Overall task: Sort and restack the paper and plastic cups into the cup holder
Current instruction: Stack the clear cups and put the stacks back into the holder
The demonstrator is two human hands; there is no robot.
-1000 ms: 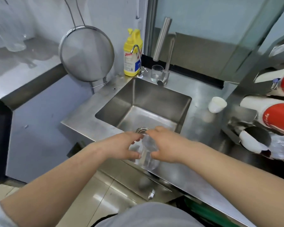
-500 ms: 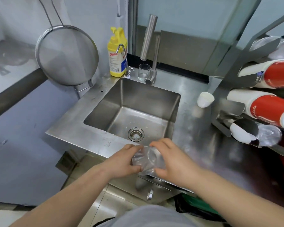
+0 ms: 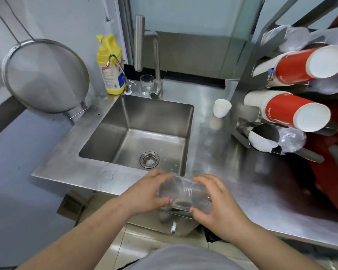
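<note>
Left hand point(image 3: 144, 193) and right hand point(image 3: 219, 207) each grip an end of clear plastic cups point(image 3: 183, 193) (nested, lying sideways) over worktop point(image 3: 232, 172) edge nr sink point(image 3: 141, 131); cup holder point(image 3: 248, 90) at right.

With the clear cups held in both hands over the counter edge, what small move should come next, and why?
Probably carry the clear plastic cups right toward the cup holder. Left hand and right hand grip them lying sideways, seemingly nested, and the lowest tube already shows clear cups beside a white one, so they likely belong there.
</note>
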